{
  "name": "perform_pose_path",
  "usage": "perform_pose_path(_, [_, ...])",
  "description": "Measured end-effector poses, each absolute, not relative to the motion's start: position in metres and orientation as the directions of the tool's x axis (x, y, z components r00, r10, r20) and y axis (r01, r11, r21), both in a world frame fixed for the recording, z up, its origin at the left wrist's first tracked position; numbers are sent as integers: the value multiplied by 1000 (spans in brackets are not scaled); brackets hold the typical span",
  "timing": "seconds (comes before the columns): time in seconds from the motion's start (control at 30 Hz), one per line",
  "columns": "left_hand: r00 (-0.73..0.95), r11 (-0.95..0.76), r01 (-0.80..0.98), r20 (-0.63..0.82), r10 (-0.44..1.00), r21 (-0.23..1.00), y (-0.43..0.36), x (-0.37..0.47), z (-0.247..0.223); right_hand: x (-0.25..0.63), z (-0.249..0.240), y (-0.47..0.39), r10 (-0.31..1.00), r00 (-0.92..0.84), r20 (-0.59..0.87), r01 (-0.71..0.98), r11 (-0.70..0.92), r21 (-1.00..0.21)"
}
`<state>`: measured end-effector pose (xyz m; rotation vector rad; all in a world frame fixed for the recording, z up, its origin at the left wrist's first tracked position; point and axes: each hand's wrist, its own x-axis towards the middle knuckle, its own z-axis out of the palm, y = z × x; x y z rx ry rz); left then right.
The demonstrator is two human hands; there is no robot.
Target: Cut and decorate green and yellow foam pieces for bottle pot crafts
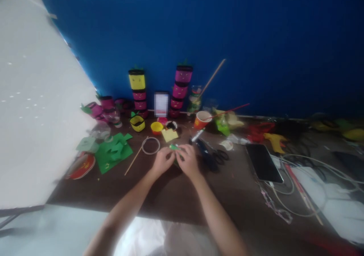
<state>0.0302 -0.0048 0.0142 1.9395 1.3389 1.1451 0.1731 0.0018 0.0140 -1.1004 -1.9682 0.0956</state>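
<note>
Holding a green piece [174, 147] between them, left hand [163, 160] and right hand [187, 160] have fingertips closed on it. The ring [151, 138] lies just beside left hand, scissors [220, 156] right of right hand.

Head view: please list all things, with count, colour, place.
Small piece: one, green, in both hands
Wall: one, blue, back
Cup stacks: two, pink and yellow, by wall
Upright screen: one, pale, between stacks
Small cups: two, yellow, before stacks
Paper cup: one, red, beyond hands
Sheets: several, green, left
Ring: one, pale, left of hands
Scissors: one pair, black, right of hands
Device: one, black, right
Cables: several, white, around device
Table: one, dark brown, underneath
Remaining clutter: mixed colours, both sides, count unclear
Left hand: one, bare, centre
Right hand: one, bare, centre
</note>
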Motion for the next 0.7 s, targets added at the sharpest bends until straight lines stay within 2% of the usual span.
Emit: perform_pose_path(0.7, [167,-390,476,354,920,788,-4,29,12,172,17,1,740,-206,641,632,600,-490])
